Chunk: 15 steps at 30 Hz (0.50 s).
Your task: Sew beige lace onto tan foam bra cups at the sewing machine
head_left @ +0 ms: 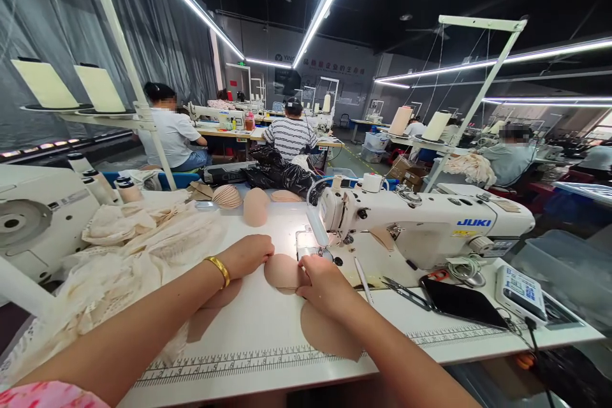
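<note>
Head view looks down over a white desk (268, 338) with a ruler strip along its near edge. Her left hand (248, 255), a gold bangle (220, 269) on the wrist, is curled with the fingers bent down, pinching the left edge of a beige foam cup (282, 269). The right hand (327, 284) is closed in the same way on the cup's right edge, knuckles up, fingertips tucked against the foam. So the cup sits flat on the desk right between the two hands, touched by both, just in front of the needle end of a white sewing machine (421, 223). Under the right wrist lies a flat beige fabric piece (327, 331), and another like it (210, 312) shows beneath the left forearm. To the left a heap of cream lace (138, 248) spreads over the desk, touching the left arm. Further back, more foam cups (255, 204) rest near a black plastic bag (277, 175). On the right of the machine sit small scissors (406, 292), a dark phone (459, 303) and a white control box (521, 290). Beyond, other people sit at their own machines, one in a striped shirt (289, 137)
</note>
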Available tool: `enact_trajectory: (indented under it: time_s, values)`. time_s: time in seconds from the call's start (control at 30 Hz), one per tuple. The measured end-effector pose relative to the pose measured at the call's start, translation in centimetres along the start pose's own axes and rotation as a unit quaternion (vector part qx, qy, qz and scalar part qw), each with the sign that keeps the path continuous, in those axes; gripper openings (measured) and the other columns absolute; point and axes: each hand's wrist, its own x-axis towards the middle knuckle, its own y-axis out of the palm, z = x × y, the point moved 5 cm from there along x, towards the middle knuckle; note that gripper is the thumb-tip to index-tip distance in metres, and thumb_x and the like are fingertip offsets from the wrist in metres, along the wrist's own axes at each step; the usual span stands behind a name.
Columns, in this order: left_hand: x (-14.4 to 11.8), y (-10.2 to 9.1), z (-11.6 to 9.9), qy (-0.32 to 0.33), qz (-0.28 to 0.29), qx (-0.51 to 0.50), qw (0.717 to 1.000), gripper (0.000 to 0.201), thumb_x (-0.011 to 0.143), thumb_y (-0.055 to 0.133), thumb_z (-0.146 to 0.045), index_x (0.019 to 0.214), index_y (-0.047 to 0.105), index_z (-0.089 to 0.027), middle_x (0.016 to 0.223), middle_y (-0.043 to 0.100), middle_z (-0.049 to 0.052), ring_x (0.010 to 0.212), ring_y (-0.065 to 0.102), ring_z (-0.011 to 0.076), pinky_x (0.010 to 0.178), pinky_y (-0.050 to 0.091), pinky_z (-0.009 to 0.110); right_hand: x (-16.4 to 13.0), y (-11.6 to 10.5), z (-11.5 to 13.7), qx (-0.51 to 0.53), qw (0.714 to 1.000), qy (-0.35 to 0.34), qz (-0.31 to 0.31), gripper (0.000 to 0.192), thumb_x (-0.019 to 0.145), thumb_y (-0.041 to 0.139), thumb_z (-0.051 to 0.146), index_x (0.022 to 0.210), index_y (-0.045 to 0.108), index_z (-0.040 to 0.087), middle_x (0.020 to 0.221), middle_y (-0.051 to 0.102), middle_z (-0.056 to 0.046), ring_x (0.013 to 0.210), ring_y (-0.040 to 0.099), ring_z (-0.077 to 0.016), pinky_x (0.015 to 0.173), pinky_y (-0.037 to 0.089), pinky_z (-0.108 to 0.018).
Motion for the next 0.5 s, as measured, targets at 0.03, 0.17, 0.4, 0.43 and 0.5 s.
enact_trajectory:
  time_s: [0.03,0.17,0.4,0.43,0.5]
  values:
    - [0.0,0.1,-0.1,-0.003,-0.004,0.009,1.0,0.018,0.1,0.059,-0.019,0.086,0.069,-0.016,0.096,0.07,0.005,0.09,0.065,0.021,0.086,0.053,0.038,0.0,0.1,0.3,-0.018,1.0,-0.003,-0.003,0.025,0.075,0.073,0.003,0.09,0.061,0.019,0.092,0.065,-0.004,0.08,0.054,-0.0194,0.066,0.03,-0.028]
    - [-0.8,-0.3,-0.6,-0.019,-0.035,0.038,0.998,0.017,0.099,0.059,-0.018,0.084,0.066,-0.016,0.09,0.068,0.004,0.086,0.064,0.0209,0.083,0.051,0.038,0.2,0.2,1.0,-0.068,0.998,-0.011,-0.01,0.03,0.068,0.061,-0.009,0.08,0.059,0.018,0.078,0.058,-0.001,0.067,0.043,-0.016,0.062,0.022,-0.03]
    - [-7.7,-5.3,-0.3,-0.122,-0.128,0.062,0.982,0.025,0.096,0.045,-0.016,0.081,0.065,-0.016,0.084,0.067,0.013,0.078,0.06,0.0283,0.071,0.041,0.038,-1.2,-2.5,0.5,-0.069,0.997,-0.019,-0.034,0.026,0.081,0.056,-0.004,0.069,0.056,0.019,0.077,0.061,0.0,0.068,0.048,-0.0151,0.059,0.023,-0.027]
    - [-9.3,-5.8,0.4,-0.138,-0.136,0.058,0.979,0.025,0.096,0.045,-0.018,0.082,0.066,-0.016,0.084,0.068,0.012,0.078,0.06,0.0286,0.071,0.04,0.037,-2.0,-3.1,0.1,-0.068,0.997,-0.016,-0.037,0.026,0.084,0.054,-0.003,0.072,0.058,0.019,0.081,0.064,-0.001,0.071,0.052,-0.0158,0.061,0.026,-0.027]
    - [-12.8,-5.9,2.3,-0.174,-0.146,0.033,0.973,0.024,0.093,0.052,-0.021,0.073,0.065,-0.018,0.075,0.066,0.01,0.071,0.058,0.0277,0.068,0.038,0.036,-4.0,-4.1,-0.9,-0.068,0.997,-0.005,-0.041,0.028,0.087,0.05,-0.003,0.081,0.065,0.019,0.089,0.069,-0.004,0.079,0.06,-0.018,0.065,0.031,-0.027]
